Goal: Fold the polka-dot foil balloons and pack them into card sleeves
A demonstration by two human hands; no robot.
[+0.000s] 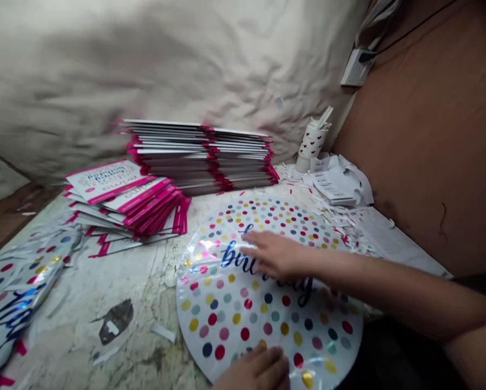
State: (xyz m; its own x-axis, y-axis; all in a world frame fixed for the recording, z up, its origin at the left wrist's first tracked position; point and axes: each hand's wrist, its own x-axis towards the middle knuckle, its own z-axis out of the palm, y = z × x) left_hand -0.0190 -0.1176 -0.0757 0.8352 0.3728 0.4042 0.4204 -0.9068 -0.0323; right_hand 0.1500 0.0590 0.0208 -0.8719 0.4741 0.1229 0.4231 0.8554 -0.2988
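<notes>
A round, flat foil balloon [243, 319] lies on the worn table in front of me. It is white with coloured dots and blue script, partly legible as "birthday". My right hand [281, 254] reaches in from the right and rests over the lettering, fingers apart and stretched out, covering part of the word. At the near edge, my left hand [255, 371] lies on the balloon with its fingers extended. The lower frame border cuts that hand off. Neither hand visibly grips anything.
Behind the balloon stand tall stacks of pink-and-white packets [202, 157], with a looser pile [125, 200] in front. More dotted foil balloons [19, 298] lie at left. A heart-patterned cup [312, 141], label sheets [336, 181] and paper scraps sit at back right, below a wall socket [357, 67].
</notes>
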